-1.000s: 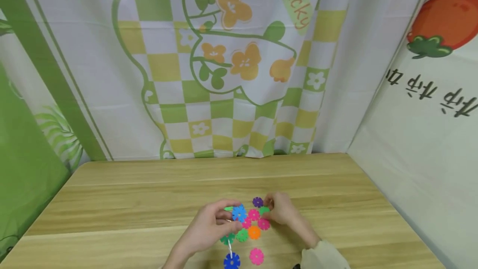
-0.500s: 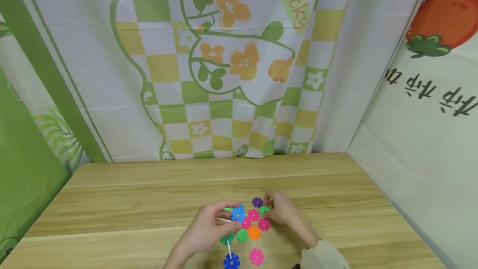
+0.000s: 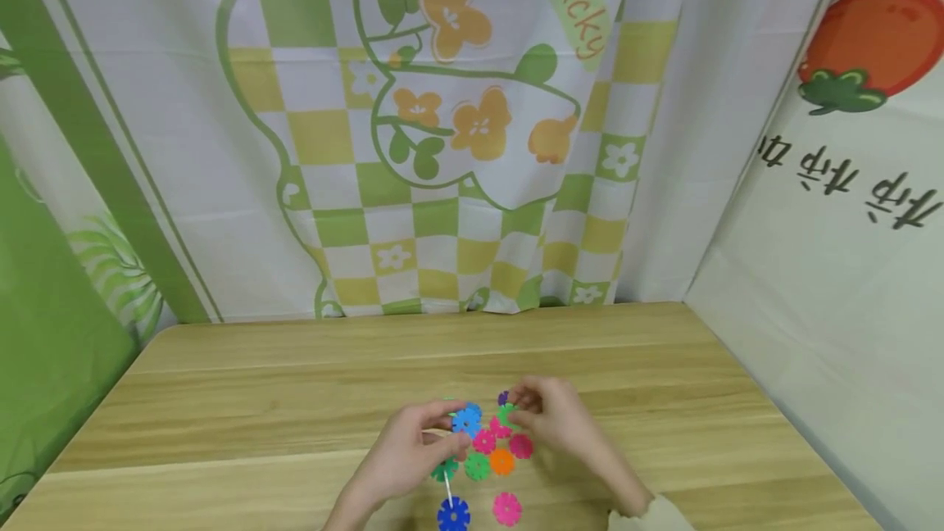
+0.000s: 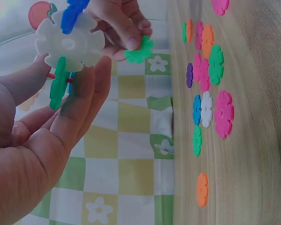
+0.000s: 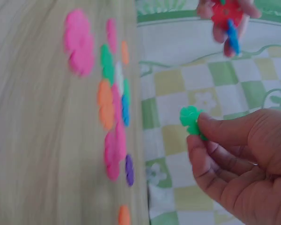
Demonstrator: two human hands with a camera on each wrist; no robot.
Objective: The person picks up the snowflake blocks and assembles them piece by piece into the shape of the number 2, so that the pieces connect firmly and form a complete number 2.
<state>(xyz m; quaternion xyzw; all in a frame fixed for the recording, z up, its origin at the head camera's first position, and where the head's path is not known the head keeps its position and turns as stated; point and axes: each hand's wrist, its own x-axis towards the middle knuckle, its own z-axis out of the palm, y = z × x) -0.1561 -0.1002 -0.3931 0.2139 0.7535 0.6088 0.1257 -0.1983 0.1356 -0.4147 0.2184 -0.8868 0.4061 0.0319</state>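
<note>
My left hand (image 3: 406, 447) grips a cluster of joined plastic snowflake discs. In the left wrist view a white disc (image 4: 68, 44) is slotted with a dark blue disc (image 4: 74, 14) and a green disc (image 4: 60, 86), with red edges behind. The head view shows a light blue disc (image 3: 466, 421) at the fingertips and the dark blue disc at the cluster's near end. Between thumb and fingers, my right hand (image 5: 246, 159) pinches a single bright green snowflake disc (image 5: 189, 116), held above the table and apart from the cluster.
Loose snowflake discs lie on the wooden table (image 3: 295, 392) below the hands, among them an orange disc (image 3: 502, 461), a green disc (image 3: 477, 465), a purple disc (image 4: 189, 75) and a pink disc (image 3: 506, 508) nearer me. A patterned curtain (image 3: 472, 252) hangs behind the table.
My right hand has lifted the green disc up from among the loose discs and moved a little left toward the cluster. The left hand with the cluster has shifted slightly left.
</note>
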